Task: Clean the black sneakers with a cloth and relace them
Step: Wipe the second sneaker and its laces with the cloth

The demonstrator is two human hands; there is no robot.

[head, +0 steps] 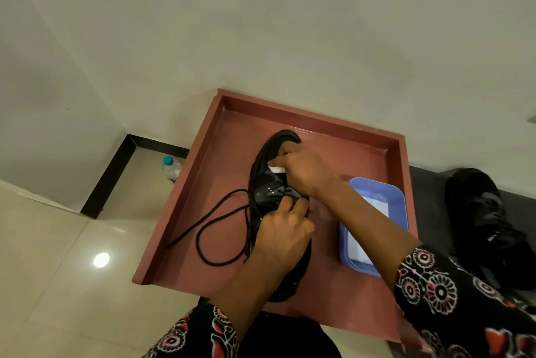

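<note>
A black sneaker (pixel 265 160) lies on a reddish-brown tray-like table (pixel 220 154), toe pointing away from me. My right hand (pixel 304 169) presses a small white cloth (pixel 275 168) against the sneaker's upper near the toe. My left hand (pixel 285 230) grips the middle of the sneaker by the tongue and holds it steady. A loose black lace (pixel 214 224) trails in loops to the left of the sneaker on the table. The second black sneaker (pixel 481 212) sits on a dark ledge at the far right.
A blue plastic tub (pixel 397 198) with white cloth inside stands right of the sneaker. A plastic water bottle (pixel 171 168) with a teal cap stands on the tiled floor left of the table. A wall rises just behind the table.
</note>
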